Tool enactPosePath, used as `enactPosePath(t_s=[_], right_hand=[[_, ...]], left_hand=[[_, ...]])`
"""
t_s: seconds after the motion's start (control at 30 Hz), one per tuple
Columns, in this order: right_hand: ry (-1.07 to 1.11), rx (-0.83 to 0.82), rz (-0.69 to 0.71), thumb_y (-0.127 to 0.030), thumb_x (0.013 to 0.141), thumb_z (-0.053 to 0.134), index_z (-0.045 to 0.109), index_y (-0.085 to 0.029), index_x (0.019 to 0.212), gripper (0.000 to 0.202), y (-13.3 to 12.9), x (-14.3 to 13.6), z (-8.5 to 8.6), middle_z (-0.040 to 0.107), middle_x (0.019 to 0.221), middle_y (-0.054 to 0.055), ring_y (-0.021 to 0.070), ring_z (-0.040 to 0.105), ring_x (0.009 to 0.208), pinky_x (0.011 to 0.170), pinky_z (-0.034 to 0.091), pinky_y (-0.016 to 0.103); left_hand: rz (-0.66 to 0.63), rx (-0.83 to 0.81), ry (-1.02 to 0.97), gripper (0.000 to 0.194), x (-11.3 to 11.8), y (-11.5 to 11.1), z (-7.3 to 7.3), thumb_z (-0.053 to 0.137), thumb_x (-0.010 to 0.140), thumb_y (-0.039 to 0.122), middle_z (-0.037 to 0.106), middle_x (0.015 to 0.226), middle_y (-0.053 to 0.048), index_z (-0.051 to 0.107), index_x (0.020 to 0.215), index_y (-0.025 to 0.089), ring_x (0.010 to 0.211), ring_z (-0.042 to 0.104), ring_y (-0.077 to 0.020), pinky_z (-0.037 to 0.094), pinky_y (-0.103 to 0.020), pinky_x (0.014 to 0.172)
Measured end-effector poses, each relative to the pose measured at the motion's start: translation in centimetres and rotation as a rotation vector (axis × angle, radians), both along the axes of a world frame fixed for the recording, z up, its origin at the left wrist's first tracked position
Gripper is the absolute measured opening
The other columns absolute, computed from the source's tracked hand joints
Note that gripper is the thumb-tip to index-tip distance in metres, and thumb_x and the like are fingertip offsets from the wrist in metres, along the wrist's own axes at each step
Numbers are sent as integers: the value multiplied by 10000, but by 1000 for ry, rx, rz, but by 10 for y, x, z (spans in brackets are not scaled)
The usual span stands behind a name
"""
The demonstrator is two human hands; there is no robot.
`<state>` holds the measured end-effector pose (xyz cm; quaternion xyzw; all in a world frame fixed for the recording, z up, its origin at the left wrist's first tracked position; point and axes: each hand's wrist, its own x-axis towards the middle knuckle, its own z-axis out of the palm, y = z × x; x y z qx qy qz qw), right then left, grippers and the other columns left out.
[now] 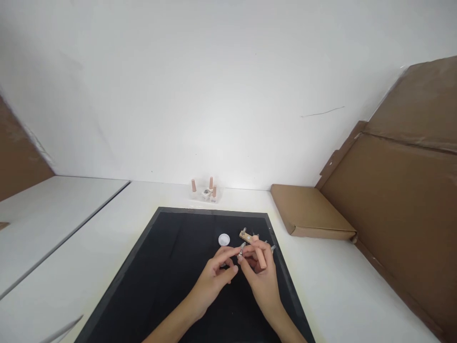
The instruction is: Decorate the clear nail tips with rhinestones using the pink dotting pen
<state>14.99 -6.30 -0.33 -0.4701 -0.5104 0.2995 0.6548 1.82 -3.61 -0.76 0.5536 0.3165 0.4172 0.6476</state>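
Both my hands meet over a black mat (pixel 171 267) on a white table. My right hand (pixel 262 278) grips a pale wooden stick-like tool (pixel 257 253) that points away to the upper left, its far end carrying a small metal fitting. My left hand (pixel 217 276) pinches something tiny at the fingertips, touching the right hand's fingers near a small metal piece (pixel 240 255). What the left fingers pinch is too small to tell. A small white round dish (pixel 223 239) lies on the mat just beyond the hands.
A clear little tray (pixel 207 193) with three pale upright pegs stands behind the mat by the white wall. A flat cardboard box (pixel 310 212) lies to the right, with big cardboard sheets (pixel 400 200) leaning beyond it. Another white table (pixel 46 224) lies to the left.
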Motion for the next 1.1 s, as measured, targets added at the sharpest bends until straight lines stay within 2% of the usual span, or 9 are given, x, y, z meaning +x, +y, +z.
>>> enactPosePath(t_s=[0.23,0.4,0.57,0.77,0.93,1.1], right_hand=[[16,-74,29,-219,782,624,475,-231,933,212,2,3,-1,608,768,-5,157,636,704,636,559,287],[-73,-54,-27,-216,788,607,485,-228,899,165,6,10,0,592,761,-8,151,620,701,652,539,287],[-185,-42,-185,-255,797,594,462,-227,991,236,22,35,4,613,750,-12,158,616,721,676,511,305],[-300,-54,-213,-238,764,607,494,-225,990,253,47,66,5,644,732,-17,192,607,789,828,440,410],[-419,-28,-184,-216,744,602,559,-227,914,175,50,62,3,654,753,9,253,574,946,884,393,459],[-469,36,-161,-217,808,554,523,-236,946,143,41,50,6,651,810,23,236,573,993,856,432,403]], left_hand=[[-24,-22,35,376,1,-1,0,662,733,322,507,1027,-53,666,1107,281,691,454,-109,413,-219,545],[2,6,38,454,0,0,-3,657,734,328,504,1092,-70,610,1183,284,708,461,-112,415,-219,554],[107,-1,55,495,-4,4,-1,640,743,331,525,1091,-87,564,1225,249,690,465,-112,426,-222,557],[161,7,23,478,-5,6,1,648,738,328,539,1044,-85,569,1200,232,665,476,-107,421,-214,533],[160,9,49,477,-3,6,-1,666,722,332,539,1009,-71,581,1179,225,657,472,-102,411,-216,538],[191,54,139,333,-4,10,-8,655,736,363,578,847,-40,656,1015,181,681,506,-127,415,-227,571]])
